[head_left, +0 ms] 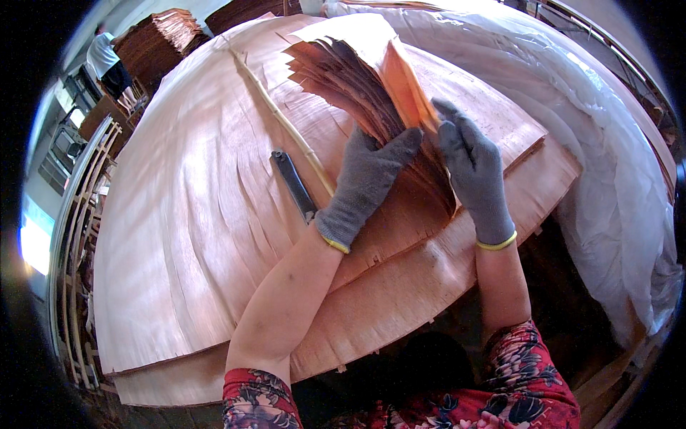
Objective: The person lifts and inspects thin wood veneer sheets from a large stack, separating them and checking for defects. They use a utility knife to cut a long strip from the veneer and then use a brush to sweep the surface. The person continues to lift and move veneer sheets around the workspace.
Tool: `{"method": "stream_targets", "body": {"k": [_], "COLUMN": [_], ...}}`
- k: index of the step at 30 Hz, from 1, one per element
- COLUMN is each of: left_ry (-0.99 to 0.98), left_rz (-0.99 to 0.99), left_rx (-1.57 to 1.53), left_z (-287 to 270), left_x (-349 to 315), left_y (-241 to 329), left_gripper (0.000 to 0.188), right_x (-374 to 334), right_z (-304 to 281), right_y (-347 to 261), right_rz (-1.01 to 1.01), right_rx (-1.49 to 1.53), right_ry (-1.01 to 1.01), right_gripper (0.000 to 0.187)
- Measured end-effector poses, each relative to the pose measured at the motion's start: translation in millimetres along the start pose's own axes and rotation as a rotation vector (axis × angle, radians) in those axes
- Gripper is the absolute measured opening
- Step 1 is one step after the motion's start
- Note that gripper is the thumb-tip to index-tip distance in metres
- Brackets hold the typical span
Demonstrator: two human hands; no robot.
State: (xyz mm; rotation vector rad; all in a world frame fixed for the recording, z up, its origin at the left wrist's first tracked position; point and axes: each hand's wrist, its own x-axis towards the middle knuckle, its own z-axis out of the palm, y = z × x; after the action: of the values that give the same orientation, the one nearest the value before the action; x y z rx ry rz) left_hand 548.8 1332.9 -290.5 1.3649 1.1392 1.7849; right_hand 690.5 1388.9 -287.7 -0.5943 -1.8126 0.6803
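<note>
A thick bundle of narrow brown wood veneer strips [341,80] stands tilted up from the large pale veneer sheets [171,222]. My left hand [368,179], in a grey knit glove, is closed around the bundle's left side, thumb across its front. An orange-lit veneer strip [404,80] fans away from the bundle to the right. My right hand [475,164], gloved alike, pinches that strip near its lower end, the fingertips partly hidden behind it. Just left of my left wrist lies a dark flat-handled tool [289,179], perhaps a cutter. A thin bamboo stick [277,114] runs beside it.
Clear plastic sheeting [572,107] drapes over a pile at the right. Stacked brown veneer [153,43] stands at the back left, where another person [107,57] is. A slatted wooden rack [80,236] borders the left side.
</note>
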Motion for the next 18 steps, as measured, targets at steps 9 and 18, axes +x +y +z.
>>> {"method": "stream_targets", "body": {"k": [9, 18], "left_ry": [0.021, 0.015], "left_rz": [0.117, 0.148], "left_rx": [0.143, 0.249], "left_z": [-5, -2], "left_x": [1, 1], "left_y": [-10, -7], "left_gripper": [0.031, 0.030], "right_x": [6, 2], "right_z": [3, 3], "right_y": [7, 0], "right_rz": [-0.391, -0.154], "right_rx": [-0.204, -0.145], "right_ry": [0.159, 0.118], "right_gripper": [0.036, 0.030]}}
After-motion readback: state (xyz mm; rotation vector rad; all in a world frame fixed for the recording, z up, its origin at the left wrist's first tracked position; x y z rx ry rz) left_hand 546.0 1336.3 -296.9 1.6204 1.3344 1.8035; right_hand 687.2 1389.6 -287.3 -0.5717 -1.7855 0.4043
